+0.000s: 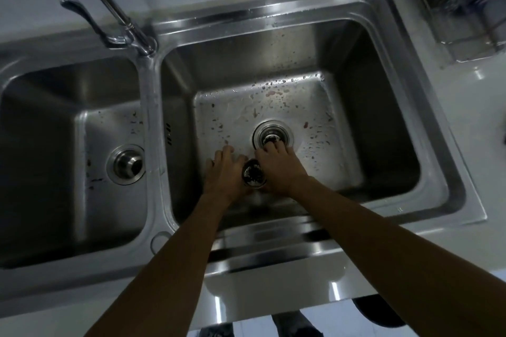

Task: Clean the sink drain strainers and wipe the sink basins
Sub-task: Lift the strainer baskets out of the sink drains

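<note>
A steel double sink fills the view. Inside the right basin (383,128), whose floor is spotted with reddish stains and droplets, my left hand (223,172) and my right hand (276,169) hold a round metal drain strainer (253,175) between them; dark debris lies in its cup. My right fingertips reach to the edge of the open drain hole (272,135), where dark residue shows. The left basin (41,145) has its own strainer (127,164) seated in the drain, with a few dark specks around it.
A chrome faucet (120,22) with a lever handle stands behind the divider between the basins. A wire dish rack (454,8) sits on the white counter at the back right. The steel front rim (273,249) lies under my forearms.
</note>
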`<state>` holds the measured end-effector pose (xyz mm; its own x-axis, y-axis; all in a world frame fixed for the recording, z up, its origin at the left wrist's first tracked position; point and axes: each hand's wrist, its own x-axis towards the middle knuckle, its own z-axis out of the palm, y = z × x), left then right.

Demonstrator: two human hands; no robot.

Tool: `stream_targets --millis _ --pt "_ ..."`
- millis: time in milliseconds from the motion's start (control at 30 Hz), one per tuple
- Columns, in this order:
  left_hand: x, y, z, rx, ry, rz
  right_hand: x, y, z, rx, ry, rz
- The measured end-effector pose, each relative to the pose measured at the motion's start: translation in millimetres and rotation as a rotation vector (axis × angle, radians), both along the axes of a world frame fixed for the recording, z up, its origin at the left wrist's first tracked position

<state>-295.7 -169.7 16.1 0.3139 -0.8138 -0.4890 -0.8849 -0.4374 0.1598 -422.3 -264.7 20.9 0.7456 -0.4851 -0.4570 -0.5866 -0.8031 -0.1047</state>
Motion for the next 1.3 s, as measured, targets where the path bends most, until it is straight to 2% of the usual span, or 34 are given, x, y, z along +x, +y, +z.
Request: stream_targets --millis 167,400,567,867,1067,1300 --pt "6.4 -2.0 -2.5 0.023 0.101 0.013 -8.6 -28.3 4.4 0.077 0.066 0.060" --pt "5.7 -45.8 -11.4 -0.154 0.133 0.060 -22.0 -79.0 -16.7 -0.052 0.169 0.084" --pt "1.5 -56.3 -22.8 -0.206 0.091 0.070 -16.1 -76.3 -41.0 -0.100 0.107 0.137" --pt "0.7 -71.0 -21.4 -0.223 -0.032 -0.047 -18.3 -78.7 -25.1 -0.084 -0.053 0.048" --pt "-20.6 -74.1 -14.0 -0.253 0.009 -0.077 -44.2 -70.8 -12.8 -0.106 -0.130 0.004" --pt "-46.2 -68.6 -2.6 -0.222 0.017 -0.142 -69.4 -64.1 2.2 -0.080 -0.047 0.013"
